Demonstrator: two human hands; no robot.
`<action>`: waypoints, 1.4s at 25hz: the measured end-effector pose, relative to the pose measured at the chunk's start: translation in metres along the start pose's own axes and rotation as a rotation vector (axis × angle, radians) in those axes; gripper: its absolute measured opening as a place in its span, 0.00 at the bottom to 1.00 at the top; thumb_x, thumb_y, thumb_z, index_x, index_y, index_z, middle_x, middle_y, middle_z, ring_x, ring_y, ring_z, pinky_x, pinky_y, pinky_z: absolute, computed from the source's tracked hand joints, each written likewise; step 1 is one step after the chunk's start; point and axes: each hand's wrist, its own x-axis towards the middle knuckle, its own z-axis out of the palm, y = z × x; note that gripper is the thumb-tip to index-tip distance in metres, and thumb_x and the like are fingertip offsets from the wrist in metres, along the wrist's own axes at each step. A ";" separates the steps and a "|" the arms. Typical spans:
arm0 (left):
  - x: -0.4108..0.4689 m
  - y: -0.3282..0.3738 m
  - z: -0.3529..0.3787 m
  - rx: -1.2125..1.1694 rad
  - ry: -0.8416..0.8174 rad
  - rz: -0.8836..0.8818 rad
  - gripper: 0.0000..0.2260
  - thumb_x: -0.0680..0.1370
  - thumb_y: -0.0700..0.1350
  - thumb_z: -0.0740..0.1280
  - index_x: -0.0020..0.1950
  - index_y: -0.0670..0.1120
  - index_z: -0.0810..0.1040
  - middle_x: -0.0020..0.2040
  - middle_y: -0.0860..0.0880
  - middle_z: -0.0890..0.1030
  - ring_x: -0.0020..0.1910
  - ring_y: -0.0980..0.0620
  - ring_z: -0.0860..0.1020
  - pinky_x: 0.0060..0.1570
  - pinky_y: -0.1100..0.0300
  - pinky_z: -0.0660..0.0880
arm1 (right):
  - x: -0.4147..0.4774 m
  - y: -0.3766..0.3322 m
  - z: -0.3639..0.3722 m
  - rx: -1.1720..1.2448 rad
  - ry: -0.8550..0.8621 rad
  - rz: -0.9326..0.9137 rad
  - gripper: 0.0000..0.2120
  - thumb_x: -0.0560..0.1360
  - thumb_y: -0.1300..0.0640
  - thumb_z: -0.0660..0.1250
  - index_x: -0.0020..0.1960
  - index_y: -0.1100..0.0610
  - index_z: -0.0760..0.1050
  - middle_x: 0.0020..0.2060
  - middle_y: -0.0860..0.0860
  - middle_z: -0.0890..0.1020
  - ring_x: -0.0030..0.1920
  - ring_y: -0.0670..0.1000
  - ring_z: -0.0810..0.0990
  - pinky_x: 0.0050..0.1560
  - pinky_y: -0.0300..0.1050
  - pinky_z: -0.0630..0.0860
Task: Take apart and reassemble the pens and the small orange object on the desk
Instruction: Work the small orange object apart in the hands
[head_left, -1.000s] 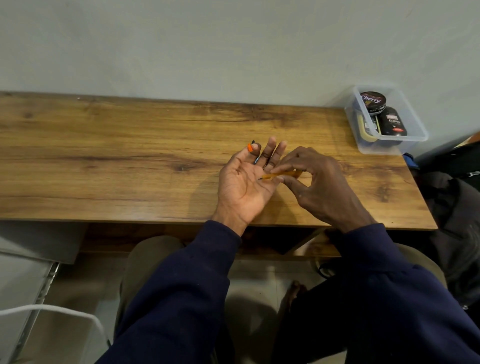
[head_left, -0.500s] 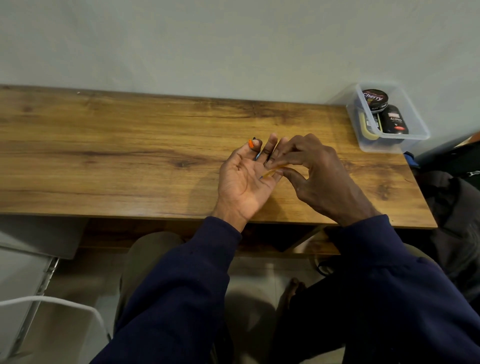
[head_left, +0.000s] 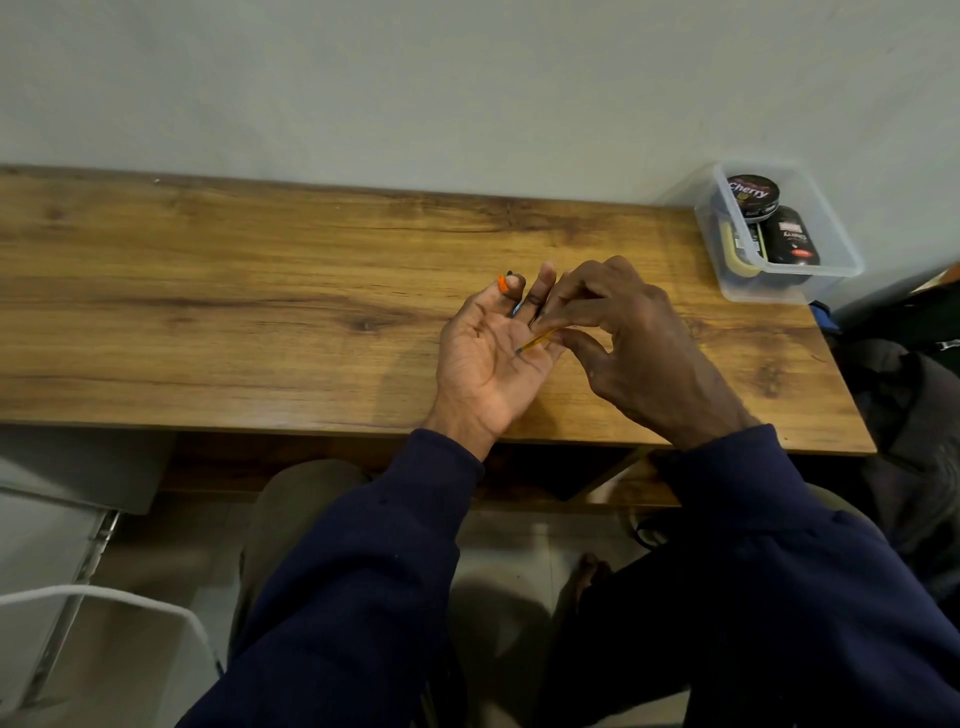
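Thin yellow pen refill (head_left: 539, 340): slanted, dark tip down-left, the tip touching the palm of the left hand (head_left: 488, 364). The upper end is hidden inside the right hand (head_left: 641, 358).

Right hand grip: thumb and forefinger pressed together on the refill, pinching it. Remaining fingers curled, arched over the left fingertips. Back of hand faces the camera.

Left hand: palm up, over the bench (head_left: 208, 301) near its front edge, fingers straight and pointing towards the wall. Small orange piece (head_left: 501, 282) sits against the tip of the thumb, with a small dark point just above it. A sliver of blue (head_left: 516, 310) shows between the thumb and the next finger. Left grip: cannot tell whether the thumb pinches the orange piece or it only lies against it; the contact is hidden behind the thumb.

Both forearms in dark blue sleeves (head_left: 363, 571).

Bench: wood-grain top, long edge against a pale wall. At the far right corner, a clear plastic box (head_left: 844, 260), well apart from the hands. Inside it: a round black tin (head_left: 753, 195) marked "Cherry", a second dark container (head_left: 792, 239) touching the tin, and a yellowish item along the left wall, too unclear to name.

White chair frame (head_left: 104, 597) at lower left. Dark bag (head_left: 914, 395) past the right end of the bench.
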 end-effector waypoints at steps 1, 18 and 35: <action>0.000 0.000 0.000 0.002 0.001 0.001 0.06 0.83 0.45 0.62 0.51 0.46 0.77 0.62 0.43 0.82 0.59 0.44 0.84 0.60 0.47 0.79 | -0.001 0.001 0.000 0.002 0.003 0.002 0.09 0.75 0.64 0.75 0.55 0.57 0.86 0.53 0.53 0.82 0.54 0.53 0.75 0.54 0.43 0.72; 0.002 0.001 0.000 -0.040 0.026 -0.002 0.08 0.84 0.44 0.60 0.48 0.45 0.76 0.61 0.42 0.81 0.70 0.41 0.77 0.69 0.43 0.71 | -0.017 0.018 0.016 0.338 0.174 0.193 0.09 0.76 0.62 0.75 0.56 0.56 0.85 0.52 0.51 0.83 0.57 0.51 0.80 0.60 0.42 0.76; 0.003 0.003 -0.001 -0.049 -0.023 -0.026 0.06 0.84 0.43 0.60 0.50 0.44 0.74 0.63 0.41 0.80 0.75 0.40 0.72 0.79 0.41 0.60 | -0.022 0.021 0.026 0.398 0.203 0.202 0.09 0.76 0.64 0.74 0.56 0.56 0.85 0.50 0.51 0.85 0.53 0.50 0.82 0.53 0.48 0.80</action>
